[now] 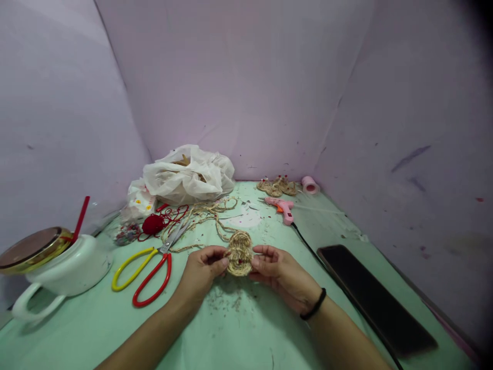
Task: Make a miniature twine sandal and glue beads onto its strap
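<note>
Between my two hands, just above the green table, is a coiled jute rope piece (239, 253) shaped like a small sole, with a red spot near its lower end. My left hand (208, 266) pinches its left edge between thumb and fingers. On the opposite edge, my right hand (276, 267) grips it the same way; a black band circles that wrist. A loose jute strand (220, 226) trails from the far end toward the back left. Left of my left hand lie scissors (154, 267) with one yellow and one red handle, blades apart.
A pink glue gun (283, 209) with a black cord lies beyond my right hand, near finished-looking jute pieces (277, 186) and a pink roll (310, 185). A dark phone (375, 300) is at right. Leftward are red yarn (153, 224), a white mug (73, 267) and a plastic bag (188, 174).
</note>
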